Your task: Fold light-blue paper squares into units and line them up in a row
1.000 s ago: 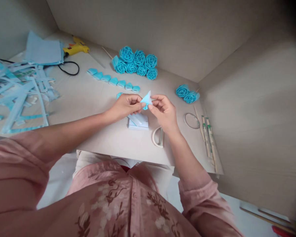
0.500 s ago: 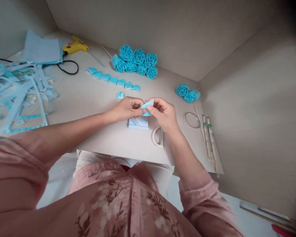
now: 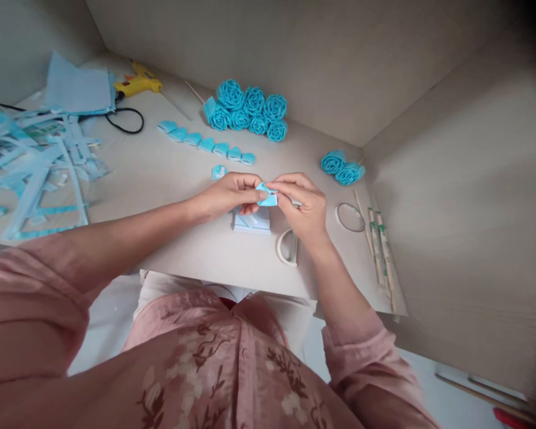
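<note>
Between my two hands is a small folded piece of blue paper [image 3: 268, 199]. My left hand [image 3: 234, 195] pinches its left side with the thumb on top. On the other side, my right hand [image 3: 304, 201] holds its right edge between thumb and fingers. Just below them lies a stack of pale blue paper squares [image 3: 252, 221], partly covered by the left fingers. A small folded blue piece with a white patch [image 3: 218, 172] rests on the table behind my left hand. Further back runs a slanting row of folded blue petals [image 3: 206, 145].
Blue paper roses [image 3: 253, 101] stand in a cluster at the back, with two more roses [image 3: 342, 168] at right. A yellow glue gun [image 3: 138, 84], paper sheets [image 3: 78, 89] and scraps [image 3: 40, 173] lie left. A tape ring [image 3: 349, 217], sticks [image 3: 380, 256] and a half-round protractor [image 3: 287, 247] lie right.
The blue paper in my hands has gone from a triangle-like shape to a smaller, more folded one. My right fingers have shifted along its right side.
</note>
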The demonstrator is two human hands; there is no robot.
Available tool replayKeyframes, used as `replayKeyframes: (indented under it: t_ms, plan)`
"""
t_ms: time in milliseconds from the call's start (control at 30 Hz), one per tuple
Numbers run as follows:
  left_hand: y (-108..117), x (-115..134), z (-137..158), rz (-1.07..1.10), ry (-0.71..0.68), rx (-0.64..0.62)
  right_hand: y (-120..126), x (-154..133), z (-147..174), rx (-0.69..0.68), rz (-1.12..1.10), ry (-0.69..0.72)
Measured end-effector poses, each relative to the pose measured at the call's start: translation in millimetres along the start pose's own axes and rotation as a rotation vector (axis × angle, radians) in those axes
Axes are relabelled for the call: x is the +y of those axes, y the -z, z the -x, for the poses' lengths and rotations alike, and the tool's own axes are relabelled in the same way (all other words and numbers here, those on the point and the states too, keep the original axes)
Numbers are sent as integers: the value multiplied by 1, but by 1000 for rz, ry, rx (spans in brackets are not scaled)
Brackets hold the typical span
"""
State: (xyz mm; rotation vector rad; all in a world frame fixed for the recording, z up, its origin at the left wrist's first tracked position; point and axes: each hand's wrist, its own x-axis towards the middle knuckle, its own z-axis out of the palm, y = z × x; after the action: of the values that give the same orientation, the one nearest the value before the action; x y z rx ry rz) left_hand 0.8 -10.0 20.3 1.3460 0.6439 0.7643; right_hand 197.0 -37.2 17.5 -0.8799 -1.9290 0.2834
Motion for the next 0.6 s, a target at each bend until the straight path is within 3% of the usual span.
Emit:
replayKeyframes:
  t_ms: [400,600]
  plan:
    - [-2,1,0,28,4,30,-1,5,2,-28,38,-19]
    - [-1,0,0,2,0,84,-2,2,2,-14,-50,-153]
